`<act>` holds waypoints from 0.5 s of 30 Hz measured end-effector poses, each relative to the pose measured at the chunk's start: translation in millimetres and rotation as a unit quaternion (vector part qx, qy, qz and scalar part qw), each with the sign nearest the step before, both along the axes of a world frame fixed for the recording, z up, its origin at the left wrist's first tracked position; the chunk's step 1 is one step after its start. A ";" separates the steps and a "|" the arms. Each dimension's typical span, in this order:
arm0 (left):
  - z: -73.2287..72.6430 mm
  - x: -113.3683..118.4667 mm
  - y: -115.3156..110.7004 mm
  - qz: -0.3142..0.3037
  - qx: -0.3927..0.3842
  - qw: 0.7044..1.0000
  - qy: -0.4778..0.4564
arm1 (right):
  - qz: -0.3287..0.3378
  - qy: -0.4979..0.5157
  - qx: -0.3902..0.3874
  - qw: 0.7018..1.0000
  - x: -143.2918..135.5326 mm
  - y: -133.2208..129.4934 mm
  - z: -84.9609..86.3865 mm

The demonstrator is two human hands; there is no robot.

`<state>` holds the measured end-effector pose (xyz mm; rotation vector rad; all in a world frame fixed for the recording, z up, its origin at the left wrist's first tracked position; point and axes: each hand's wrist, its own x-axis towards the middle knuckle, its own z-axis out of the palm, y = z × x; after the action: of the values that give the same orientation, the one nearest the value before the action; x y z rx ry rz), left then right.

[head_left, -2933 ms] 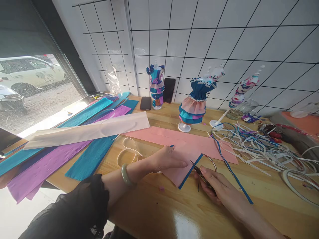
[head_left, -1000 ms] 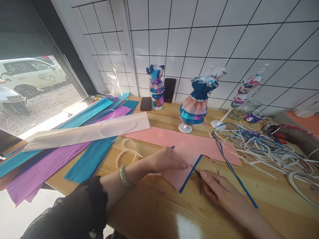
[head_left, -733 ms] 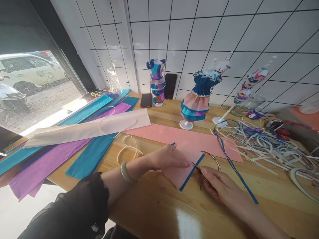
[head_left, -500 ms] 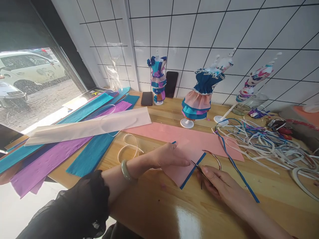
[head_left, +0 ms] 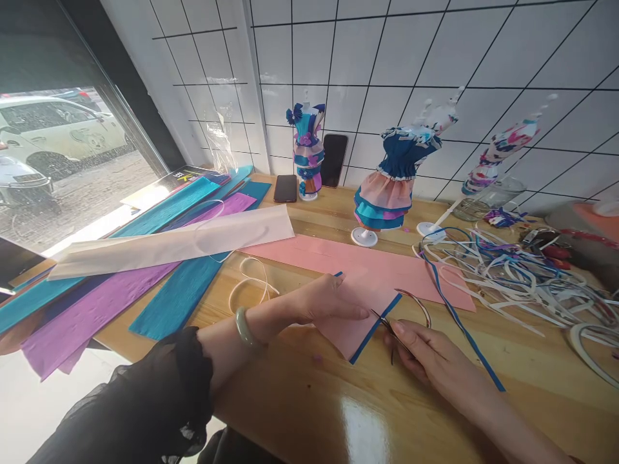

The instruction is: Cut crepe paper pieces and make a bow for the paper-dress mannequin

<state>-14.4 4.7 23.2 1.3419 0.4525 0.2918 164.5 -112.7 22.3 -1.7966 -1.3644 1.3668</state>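
A pink paper piece (head_left: 341, 335) with a blue strip (head_left: 372, 332) along its right edge lies under and in my left hand (head_left: 333, 301). The fingers of that hand are closed on the paper, the thumb near the blue edge. My right hand (head_left: 425, 354) is wrapped round dark scissors (head_left: 387, 324), whose tips touch the blue strip. A thin curved band (head_left: 418, 303) shows just behind the right hand. Beyond the hands lies a long pink paper strip (head_left: 396, 267).
Colored paper strips (head_left: 184, 290) lie at the left by a window. Miniature dresses (head_left: 387, 193) on stands and two phones (head_left: 285, 189) are at the back. Tangled thin strips (head_left: 512, 277), a glass jar (head_left: 503, 193) and a tape roll (head_left: 592, 354) sit at the right.
The view has shifted slightly. Both hands keep nearly the same pose, with the scissors still at the blue strip.
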 end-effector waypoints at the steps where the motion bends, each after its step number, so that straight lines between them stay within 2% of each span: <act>1: 0.4 -0.1 0.0 0.000 0.001 1.000 0.002 | -0.001 -0.003 0.001 1.000 -0.2 0.0 0.3; 8: 0.7 -1.1 -0.2 0.000 -0.005 1.000 0.027 | -0.001 -0.011 0.011 1.000 -0.6 0.2 2.6; 15: 1.0 -0.2 -0.6 -0.021 -0.019 0.999 -0.015 | -0.021 -0.001 0.032 0.999 1.8 -0.6 -3.1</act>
<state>-14.6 4.1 24.2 1.3064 0.4027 0.2661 166.3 -113.3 19.2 -1.7744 -1.3489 1.2862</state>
